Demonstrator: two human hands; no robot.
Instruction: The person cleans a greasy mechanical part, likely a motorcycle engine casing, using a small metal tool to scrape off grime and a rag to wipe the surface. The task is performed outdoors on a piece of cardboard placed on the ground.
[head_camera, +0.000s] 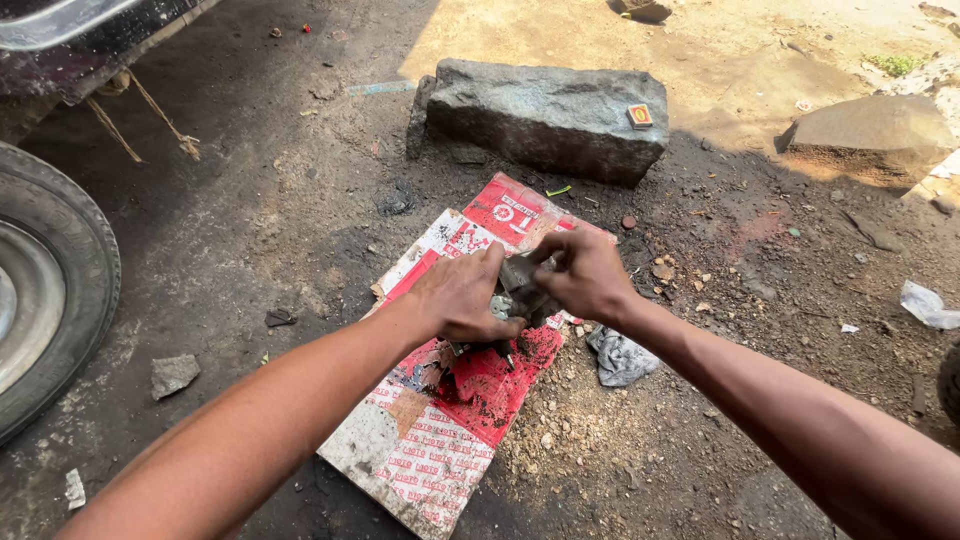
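Both my hands hold one dark, greasy metal part above a flattened red and white cardboard sheet lying on the dirt. My left hand wraps around the part's left and lower side. My right hand grips its upper right side, fingers curled over the top. Most of the part is hidden by my fingers; a small bit sticks out below near the cardboard.
A large grey stone block with a small orange box on it lies beyond the cardboard. A grey rag sits right of the sheet. A vehicle tyre stands at the left. Another rock lies far right.
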